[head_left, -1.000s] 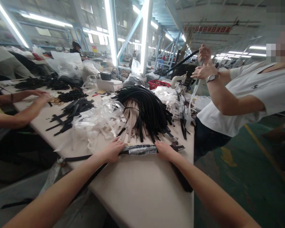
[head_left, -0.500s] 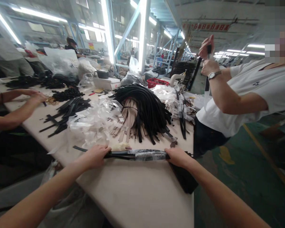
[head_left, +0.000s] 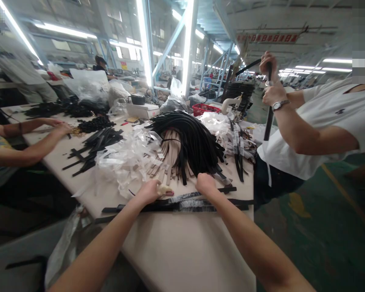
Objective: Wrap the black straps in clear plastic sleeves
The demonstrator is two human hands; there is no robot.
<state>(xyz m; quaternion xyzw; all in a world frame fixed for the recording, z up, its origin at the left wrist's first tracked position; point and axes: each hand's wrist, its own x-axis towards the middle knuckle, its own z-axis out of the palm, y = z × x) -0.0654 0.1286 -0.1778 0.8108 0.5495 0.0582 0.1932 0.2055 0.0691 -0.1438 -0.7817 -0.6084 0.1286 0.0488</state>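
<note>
Black straps [head_left: 166, 208] lie across the near part of the table, with clear plastic wrap [head_left: 196, 205] around their middle. My left hand [head_left: 149, 192] is above their left half, fingers curled beside a cream-coloured piece [head_left: 164, 189] with a reddish end. Whatever those fingers pinch is hidden. Closed into a fist, my right hand [head_left: 205, 184] is at the front edge of a large bundle of black straps [head_left: 190, 142] with pale undersides. Its fingertips face away from me, so what it grips does not show.
White plastic strips [head_left: 126, 162] heap left of the bundle, near loose black straps [head_left: 94, 148]. A red basket [head_left: 205, 108] stands behind. At the left, a co-worker's hands [head_left: 59, 125] work over small parts; at the right, a person in white [head_left: 319, 125] holds a black strap.
Both hands have let go of the wrapped straps, which now lie on the table. My hands have moved inward, the right one also away from me. The view has shifted slightly.
</note>
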